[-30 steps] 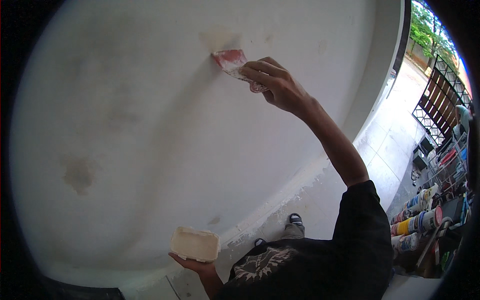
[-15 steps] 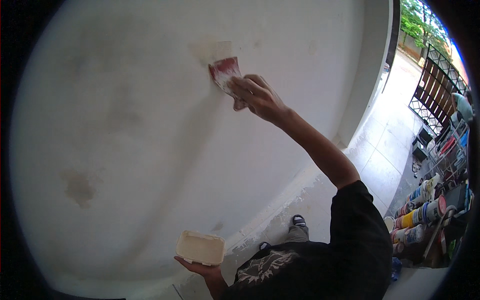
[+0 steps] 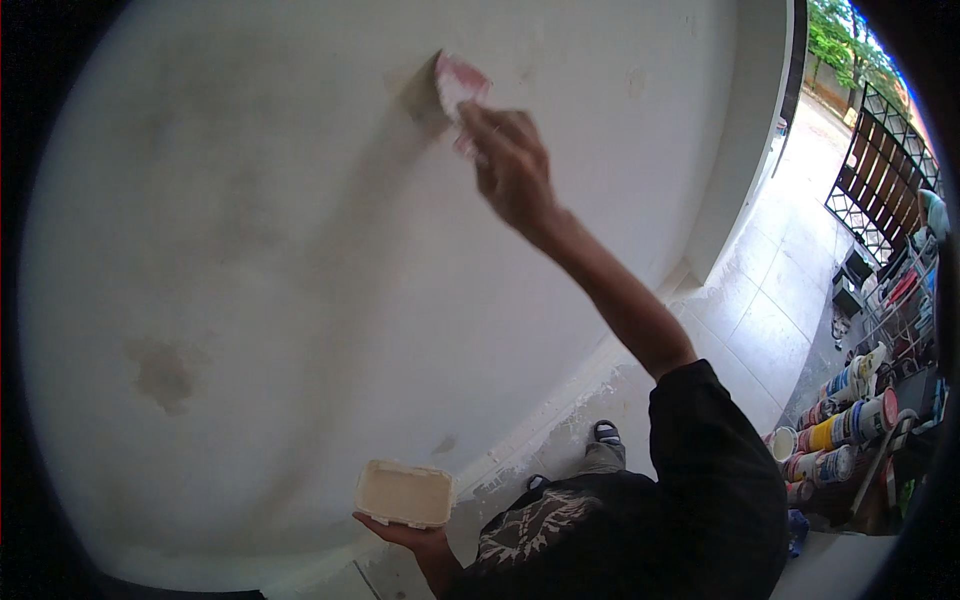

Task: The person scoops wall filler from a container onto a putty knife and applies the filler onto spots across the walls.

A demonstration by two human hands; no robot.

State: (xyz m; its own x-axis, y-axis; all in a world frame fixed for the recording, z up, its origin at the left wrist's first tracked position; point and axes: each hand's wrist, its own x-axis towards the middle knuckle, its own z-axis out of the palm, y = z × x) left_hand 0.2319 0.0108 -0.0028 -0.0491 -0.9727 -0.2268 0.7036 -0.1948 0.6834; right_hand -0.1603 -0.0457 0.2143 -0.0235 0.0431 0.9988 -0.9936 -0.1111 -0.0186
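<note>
Cream plastic-looking rectangular tub (image 3: 405, 495), gripped from beneath by the left hand (image 3: 407, 534); farther up, the right hand (image 3: 512, 165) pinches a red putty scraper (image 3: 464, 82) at the white wall (image 3: 300, 420). Right of both hands are paint buckets (image 3: 825, 435), beyond them a slatted gate (image 3: 888, 178).

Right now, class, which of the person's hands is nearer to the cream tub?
The left hand: it holds the cream tub from beneath. The right hand is well away, far higher in the picture, gripping a red scraper.
</note>
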